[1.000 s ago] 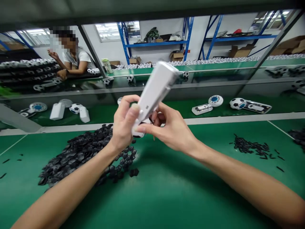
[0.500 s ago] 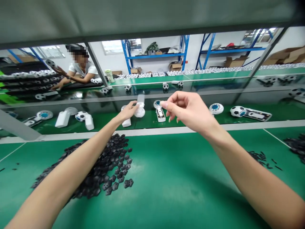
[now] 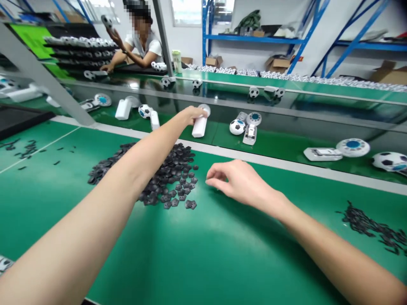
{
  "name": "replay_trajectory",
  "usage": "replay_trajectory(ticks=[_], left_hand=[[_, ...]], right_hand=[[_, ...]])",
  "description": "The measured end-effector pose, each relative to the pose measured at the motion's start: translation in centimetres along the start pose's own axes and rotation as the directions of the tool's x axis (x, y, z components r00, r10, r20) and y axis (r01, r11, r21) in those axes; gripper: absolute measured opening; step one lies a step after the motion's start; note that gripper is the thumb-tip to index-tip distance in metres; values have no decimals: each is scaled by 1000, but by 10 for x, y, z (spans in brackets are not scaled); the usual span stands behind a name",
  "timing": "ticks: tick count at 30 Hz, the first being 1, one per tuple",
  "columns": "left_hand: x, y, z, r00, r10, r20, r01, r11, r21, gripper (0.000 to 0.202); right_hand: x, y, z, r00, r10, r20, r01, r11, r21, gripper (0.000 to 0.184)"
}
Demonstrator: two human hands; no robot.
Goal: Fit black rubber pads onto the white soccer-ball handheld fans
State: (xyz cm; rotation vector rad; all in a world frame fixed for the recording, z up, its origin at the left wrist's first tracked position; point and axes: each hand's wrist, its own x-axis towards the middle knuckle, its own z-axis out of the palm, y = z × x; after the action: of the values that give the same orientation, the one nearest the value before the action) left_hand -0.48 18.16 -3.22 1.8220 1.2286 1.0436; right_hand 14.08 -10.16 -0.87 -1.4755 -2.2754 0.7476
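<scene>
Since the left hand [image 3: 192,115] hides its fingers on that white casing [image 3: 199,128], can't tell the grip; right hand [image 3: 241,182] is loose, fingers slightly apart, near the black pieces [image 3: 168,178].

Upright white plastic housing [image 3: 199,128], rounded top

Green-topped workbench [image 3: 203,258]; heap of black pentagon-shaped pieces [image 3: 170,178] mid-bench; black strips [image 3: 369,226] right of heap; scattered black bits [image 3: 28,149] left of heap; behind heap, on far green section, mini soccer ball [image 3: 237,126], white casing [image 3: 123,109].
</scene>
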Motion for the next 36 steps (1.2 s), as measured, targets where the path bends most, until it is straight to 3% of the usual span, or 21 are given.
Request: replay_trajectory(ticks=[3,5,9,11,15,19,24,29,31,36], left_hand=[[7,7,-8,992,-122,23,124,982,-140,31],[5,12,-15,989,-144,37,148,942,-300,37],[-22,28,-26,996,-28,82,73,789,-610,55],[-47,44,-30,997,12,82,41,784,-619,58],[-97,83,-34,999,22,39,6,788,-615,40],[-119,105,-36,997,30,67,18,784,-620,26],[-128,109,-33,993,-22,114,90,773,-629,26],[-141,110,-30,991,14,131,70,781,-621,31],[-144,110,-30,991,16,133,73,769,-635,33],[-145,105,-26,987,-6,163,113,743,-659,32]], right_hand=[[4,0,15,992,-100,72,106,990,-89,12],[5,-2,21,982,-159,103,171,978,-119,12],[-1,-9,27,959,-225,171,252,954,-163,13],[-5,-13,30,948,-242,207,285,935,-210,17],[-8,-20,38,927,-269,260,344,887,-308,24],[-5,-24,42,925,-253,283,347,866,-361,25],[0,-30,42,899,-275,341,410,803,-433,29],[2,-35,42,876,-325,355,472,725,-502,28],[3,-35,42,880,-320,350,463,738,-490,25],[6,-29,45,924,-270,269,353,873,-336,12]])
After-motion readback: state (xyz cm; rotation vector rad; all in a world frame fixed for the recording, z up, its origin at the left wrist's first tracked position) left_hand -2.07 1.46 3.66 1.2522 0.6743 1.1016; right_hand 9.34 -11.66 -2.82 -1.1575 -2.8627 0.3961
